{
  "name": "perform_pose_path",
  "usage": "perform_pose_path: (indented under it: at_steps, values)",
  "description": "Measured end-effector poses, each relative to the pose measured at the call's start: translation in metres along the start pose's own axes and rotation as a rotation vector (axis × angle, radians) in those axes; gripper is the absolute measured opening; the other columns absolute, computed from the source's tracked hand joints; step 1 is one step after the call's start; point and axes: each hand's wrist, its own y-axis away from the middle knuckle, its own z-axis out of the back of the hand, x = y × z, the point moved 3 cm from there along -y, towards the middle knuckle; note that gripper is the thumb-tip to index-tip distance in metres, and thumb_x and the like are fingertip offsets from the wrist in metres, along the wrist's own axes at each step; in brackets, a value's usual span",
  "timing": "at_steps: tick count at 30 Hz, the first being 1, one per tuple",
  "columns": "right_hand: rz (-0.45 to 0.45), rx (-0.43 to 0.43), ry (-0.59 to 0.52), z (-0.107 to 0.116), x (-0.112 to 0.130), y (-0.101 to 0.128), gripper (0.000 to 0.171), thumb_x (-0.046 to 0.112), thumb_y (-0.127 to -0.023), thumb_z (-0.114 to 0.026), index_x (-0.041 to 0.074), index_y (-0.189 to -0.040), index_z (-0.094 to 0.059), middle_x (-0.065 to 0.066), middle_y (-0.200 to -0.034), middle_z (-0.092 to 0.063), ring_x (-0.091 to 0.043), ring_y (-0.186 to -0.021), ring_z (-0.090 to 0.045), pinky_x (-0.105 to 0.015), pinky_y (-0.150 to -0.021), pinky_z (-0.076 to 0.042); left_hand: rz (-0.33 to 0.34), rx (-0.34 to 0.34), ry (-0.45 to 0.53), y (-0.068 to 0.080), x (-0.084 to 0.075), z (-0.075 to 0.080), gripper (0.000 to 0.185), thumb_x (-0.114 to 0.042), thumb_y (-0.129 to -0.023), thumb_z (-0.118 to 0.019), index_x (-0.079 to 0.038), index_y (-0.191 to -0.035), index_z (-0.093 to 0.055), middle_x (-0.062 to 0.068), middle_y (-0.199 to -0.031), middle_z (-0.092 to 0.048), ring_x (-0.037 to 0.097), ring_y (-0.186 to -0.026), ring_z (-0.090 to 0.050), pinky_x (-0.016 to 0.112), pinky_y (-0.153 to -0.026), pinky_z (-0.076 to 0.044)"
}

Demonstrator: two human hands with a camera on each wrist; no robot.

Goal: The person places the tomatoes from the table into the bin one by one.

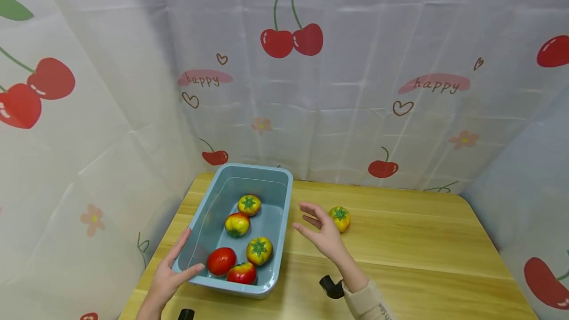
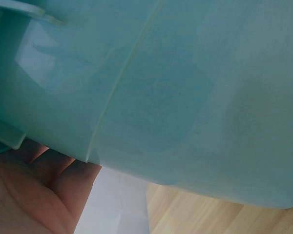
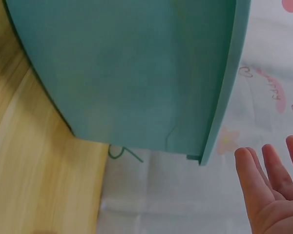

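A blue-grey plastic bin (image 1: 285, 221) stands at the left of the table. My left hand (image 1: 166, 280) holds its near left corner, thumb over the rim and fingers along the outer wall; in the left wrist view the fingers (image 2: 75, 187) partly disappear behind the bin wall. Several tomato-like fruits lie inside: a yellow one (image 1: 249, 205) at the back, a yellow-red one (image 1: 237, 224), another yellow one (image 1: 260, 251), and two red ones (image 1: 222, 261) near the front. My right hand (image 1: 328, 238) hovers right of the bin, fingers apart and holding nothing. Just beyond it sits a yellow tomato (image 1: 340, 219), partly hidden.
The wooden table (image 1: 413, 241) reaches back to a white curtain (image 1: 338, 112) printed with cherries, which also encloses the sides. Black wrist-camera mounts (image 1: 331, 287) show below both hands. The bin's side wall (image 3: 127, 73) fills much of the right wrist view.
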Motion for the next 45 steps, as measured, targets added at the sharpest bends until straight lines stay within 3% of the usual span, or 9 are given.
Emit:
perform_pose_path:
  at_steps: [6,10,17,21,26,33,41,45]
  values:
    - [-0.049,-0.023,-0.012,0.009,-0.011,-0.002,0.047,-0.001,-0.082,-0.069,-0.005,-0.125,-0.051,-0.022,-0.129,-0.051,-0.038,-0.118,-0.049,-0.049,-0.099,-0.039,0.011,-0.005,-0.007,0.000,0.000,0.000,0.085,-0.009,-0.076,-0.077,-0.020,-0.148,-0.032,0.006,-0.154,-0.022,0.033,-0.139,-0.015,0.067,-0.102,-0.018]
    - [-0.031,-0.047,0.008,0.014,-0.020,-0.003,0.047,0.000,-0.082,-0.070,-0.006,-0.125,-0.051,-0.022,-0.127,-0.052,-0.038,-0.118,-0.049,-0.049,-0.098,-0.040,0.029,0.000,-0.006,0.000,0.001,0.000,0.086,-0.010,-0.076,-0.077,-0.020,-0.148,-0.031,0.005,-0.155,-0.021,0.033,-0.139,-0.014,0.067,-0.102,-0.017]
    - [-0.025,-0.091,0.031,0.029,-0.063,-0.011,0.047,0.007,-0.083,-0.071,0.001,-0.126,-0.053,-0.018,-0.128,-0.052,-0.033,-0.120,-0.048,-0.040,-0.098,-0.043,0.038,0.002,-0.003,-0.001,0.000,0.000,0.086,-0.011,-0.077,-0.077,-0.020,-0.148,-0.030,0.005,-0.155,-0.020,0.034,-0.140,-0.013,0.067,-0.103,-0.017]
    - [-0.019,-0.117,0.052,0.035,-0.074,-0.012,0.049,0.011,-0.083,-0.072,0.002,-0.126,-0.052,-0.017,-0.127,-0.052,-0.033,-0.121,-0.047,-0.040,-0.098,-0.042,0.022,-0.001,-0.001,-0.001,0.000,0.001,0.086,-0.009,-0.076,-0.077,-0.019,-0.148,-0.031,0.006,-0.155,-0.021,0.034,-0.139,-0.014,0.067,-0.103,-0.017]
    - [-0.047,-0.145,0.081,0.040,-0.078,-0.013,0.048,0.010,-0.084,-0.071,0.001,-0.127,-0.052,-0.020,-0.127,-0.051,-0.036,-0.121,-0.047,-0.043,-0.099,-0.042,0.014,-0.001,-0.005,-0.001,0.001,0.001,0.086,-0.009,-0.076,-0.077,-0.019,-0.148,-0.031,0.006,-0.154,-0.021,0.034,-0.139,-0.014,0.067,-0.103,-0.017]
    - [-0.062,-0.177,0.118,0.042,-0.058,-0.008,0.044,0.000,-0.085,-0.066,-0.009,-0.124,-0.050,-0.029,-0.126,-0.049,-0.043,-0.119,-0.045,-0.052,-0.099,-0.039,0.010,0.001,-0.001,0.000,0.001,0.001,0.085,-0.008,-0.076,-0.077,-0.018,-0.148,-0.032,0.007,-0.154,-0.021,0.034,-0.139,-0.014,0.067,-0.103,-0.017]
    - [-0.083,-0.211,0.111,0.050,-0.073,-0.010,0.044,0.001,-0.085,-0.067,-0.010,-0.124,-0.050,-0.031,-0.127,-0.047,-0.042,-0.121,-0.043,-0.052,-0.101,-0.036,-0.001,-0.002,0.000,0.000,0.000,0.000,0.084,-0.008,-0.076,-0.077,-0.018,-0.147,-0.033,0.007,-0.154,-0.022,0.034,-0.139,-0.015,0.067,-0.103,-0.017]
    - [-0.103,-0.237,0.128,0.057,-0.103,-0.013,0.046,0.009,-0.085,-0.070,-0.006,-0.125,-0.052,-0.025,-0.128,-0.049,-0.039,-0.122,-0.043,-0.050,-0.103,-0.035,0.001,-0.005,-0.003,0.000,0.000,0.000,0.084,-0.008,-0.076,-0.077,-0.018,-0.147,-0.033,0.007,-0.154,-0.023,0.034,-0.139,-0.015,0.067,-0.103,-0.018]
